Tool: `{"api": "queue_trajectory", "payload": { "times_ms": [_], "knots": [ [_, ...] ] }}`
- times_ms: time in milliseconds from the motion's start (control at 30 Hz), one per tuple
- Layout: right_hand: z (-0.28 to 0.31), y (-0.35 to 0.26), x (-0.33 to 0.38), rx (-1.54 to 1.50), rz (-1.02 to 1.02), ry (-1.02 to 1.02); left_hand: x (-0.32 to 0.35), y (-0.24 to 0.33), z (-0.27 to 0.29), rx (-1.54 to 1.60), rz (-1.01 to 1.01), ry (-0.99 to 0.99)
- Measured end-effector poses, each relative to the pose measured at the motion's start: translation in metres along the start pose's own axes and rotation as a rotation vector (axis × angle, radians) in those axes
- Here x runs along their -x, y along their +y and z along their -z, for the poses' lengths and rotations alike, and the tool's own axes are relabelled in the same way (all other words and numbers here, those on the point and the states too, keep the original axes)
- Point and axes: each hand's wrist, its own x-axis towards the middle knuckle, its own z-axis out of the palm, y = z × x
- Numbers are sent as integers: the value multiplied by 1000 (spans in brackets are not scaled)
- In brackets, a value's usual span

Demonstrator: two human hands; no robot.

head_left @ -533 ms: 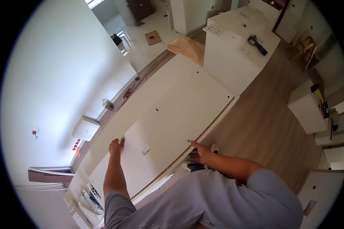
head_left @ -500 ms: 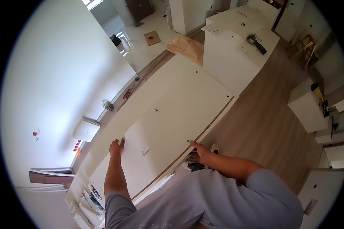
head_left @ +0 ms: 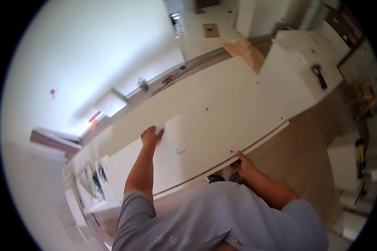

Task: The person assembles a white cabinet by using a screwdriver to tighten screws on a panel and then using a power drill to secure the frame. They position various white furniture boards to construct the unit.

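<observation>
A long white panel (head_left: 201,140) lies in front of me on a larger pale board (head_left: 192,90). Its near edge shows bare brown chipboard, and a few dark holes or fittings and a small label mark its top face. My left hand (head_left: 152,136) is closed at the panel's far edge, fingers over the edge and thumb toward the top. At the near edge my right hand (head_left: 244,166) grips the panel with its thumb near the top edge; its other fingers are partly hidden below.
A white cabinet (head_left: 287,79) carrying a dark handheld tool (head_left: 319,76) stands beyond the panel's right end. Brown paper (head_left: 245,52) lies behind. Along the wall are a white box (head_left: 111,103) and small tools. Bagged hardware (head_left: 97,178) sits left; another cabinet (head_left: 343,161) stands right.
My view has turned, so the panel now lies flatter across the picture and the surroundings have shifted. Both hands remain at the panel's edges. Some blur shows now.
</observation>
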Motion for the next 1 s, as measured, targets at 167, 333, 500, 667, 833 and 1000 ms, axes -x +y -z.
{"api": "queue_trajectory", "payload": {
  "times_ms": [167, 333, 500, 667, 833, 1000],
  "knots": [
    [-17, 2, 7, -31, 114, 131, 17, 11, 26, 33, 18, -99],
    [29, -12, 15, -27, 200, 120, 44, 21, 23, 141, -49, -184],
    [64, -28, 9, 49, 236, 251, 52, 19, 32, 305, -53, -421],
    [76, -34, -10, -182, 59, -25, 11, -12, -18, 411, 143, -660],
    [48, -21, -8, -131, 68, -6, 20, -8, -22, 495, 128, -745],
    [63, -14, -33, -151, 179, -59, 38, 9, 13, 518, 197, -807]
  ]
}}
